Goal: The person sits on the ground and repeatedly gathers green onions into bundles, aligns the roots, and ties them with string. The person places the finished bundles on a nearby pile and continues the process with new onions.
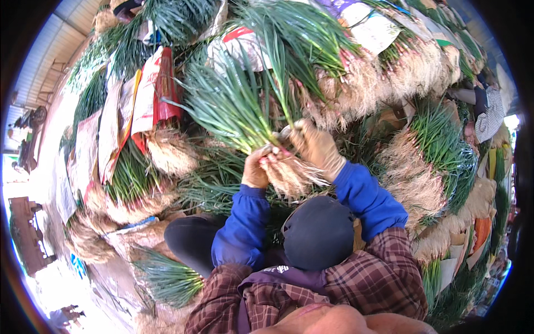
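In the middle, my left hand [256, 168] is closed around a bunch of green onions [246, 121], its leaves fanned to the upper left and its pale, stringy roots hanging at the lower right. My right hand [313, 144], in a soiled, light-coloured glove, is just beside the bunch's reddish stem bases. Its fingers pinch the lower stems of a few green onions [280, 85] whose long leaves rise upward. Blue sleeve covers reach both wrists. Loose green leaves [208, 183] lie below and beside the hands.
A long row of green onion bundles [346, 87] lies beyond my hands, roots towards me. More bundles [417, 175] are stacked at the right. Printed woven sacks [146, 100] cover bundles at the left. A small bundle [171, 277] rests by my knee. Another person's patterned hat [489, 115] shows far right.
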Tool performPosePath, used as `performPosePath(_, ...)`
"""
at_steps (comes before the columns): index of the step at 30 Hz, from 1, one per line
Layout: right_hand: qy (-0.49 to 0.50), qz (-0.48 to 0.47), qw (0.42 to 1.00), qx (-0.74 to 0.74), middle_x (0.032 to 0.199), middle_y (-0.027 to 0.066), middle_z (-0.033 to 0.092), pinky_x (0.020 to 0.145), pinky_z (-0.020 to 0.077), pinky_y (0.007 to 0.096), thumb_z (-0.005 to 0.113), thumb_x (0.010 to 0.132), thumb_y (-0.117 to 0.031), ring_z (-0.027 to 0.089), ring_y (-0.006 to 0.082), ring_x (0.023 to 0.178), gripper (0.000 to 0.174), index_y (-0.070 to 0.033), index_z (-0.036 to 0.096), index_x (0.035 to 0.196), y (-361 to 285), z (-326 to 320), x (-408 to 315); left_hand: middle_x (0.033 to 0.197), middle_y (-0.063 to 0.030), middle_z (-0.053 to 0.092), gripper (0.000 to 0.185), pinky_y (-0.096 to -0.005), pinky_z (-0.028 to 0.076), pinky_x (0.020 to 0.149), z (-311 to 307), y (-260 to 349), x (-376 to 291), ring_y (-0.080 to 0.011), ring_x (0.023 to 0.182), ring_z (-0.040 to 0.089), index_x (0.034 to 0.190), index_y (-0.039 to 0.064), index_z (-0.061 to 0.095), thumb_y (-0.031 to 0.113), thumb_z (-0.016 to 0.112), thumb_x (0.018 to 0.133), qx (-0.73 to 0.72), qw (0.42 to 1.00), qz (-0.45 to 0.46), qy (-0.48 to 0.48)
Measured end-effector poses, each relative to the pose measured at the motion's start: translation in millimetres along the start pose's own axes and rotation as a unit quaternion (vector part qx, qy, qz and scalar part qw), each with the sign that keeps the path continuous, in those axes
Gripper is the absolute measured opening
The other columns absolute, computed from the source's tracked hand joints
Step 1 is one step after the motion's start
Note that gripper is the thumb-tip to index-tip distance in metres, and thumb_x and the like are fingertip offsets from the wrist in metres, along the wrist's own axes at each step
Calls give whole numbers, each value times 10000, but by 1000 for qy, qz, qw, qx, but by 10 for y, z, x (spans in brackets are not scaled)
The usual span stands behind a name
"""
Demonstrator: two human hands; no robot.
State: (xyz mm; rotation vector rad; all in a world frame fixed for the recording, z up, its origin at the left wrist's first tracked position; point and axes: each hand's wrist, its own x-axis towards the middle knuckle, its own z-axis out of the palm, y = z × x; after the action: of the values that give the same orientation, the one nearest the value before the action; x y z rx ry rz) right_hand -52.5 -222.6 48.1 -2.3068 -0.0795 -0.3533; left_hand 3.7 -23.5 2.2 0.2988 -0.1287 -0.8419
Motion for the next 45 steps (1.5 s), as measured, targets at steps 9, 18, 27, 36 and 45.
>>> performPosePath(9, -204, 314, 693, 616, 819, -15, 622, 516, 446, 219, 596, 938, -467, 526, 69, 610, 422, -75, 614, 1095, 226, 377, 255, 1115, -165, 605, 425, -409, 518, 866, 49, 15, -135, -294, 987, 586, 1186, -21, 551, 186, 605, 818, 11, 997, -40, 72)
performPosePath(18, 136, 351, 701, 606, 816, 56, 665, 591, 519, 240, 564, 974, -155, 617, 119, 676, 150, -39, 648, 1020, 220, 651, 101, 1010, -97, 539, 395, -359, 461, 816, 121, -87, -188, -231, 891, 543, 1126, 38, 528, 180, 632, 773, -19, 997, -48, 51)
performPosePath(27, -103, 67, 908, 400, 1185, 82, 618, 969, 446, 275, 424, 1050, -292, 576, 195, 1125, 367, -16, 577, 1236, 236, 664, 33, 1087, -138, 584, 408, -364, 509, 806, 326, 116, -188, -258, 890, 580, 1168, 22, 559, 174, 624, 795, -18, 991, -78, 104)
performPosePath(36, -384, 201, 872, -226, 1009, 89, 694, 817, 526, 391, 554, 879, -554, 665, 298, 904, 446, -173, 692, 1065, 817, -77, -273, 1076, -131, 548, 446, -352, 477, 779, 367, 404, -269, -230, 867, 556, 1170, 44, 507, 186, 637, 766, -16, 999, 22, 40)
performPosePath(45, 25, 409, 910, -66, 904, 136, 675, 648, 530, 335, 463, 1018, -353, 663, 202, 806, 361, -89, 593, 1226, 1404, -246, 184, 871, -11, 477, 561, -300, 407, 751, -25, 344, -103, -150, 799, 469, 1323, -12, 392, 250, 586, 867, -85, 993, 67, 41)
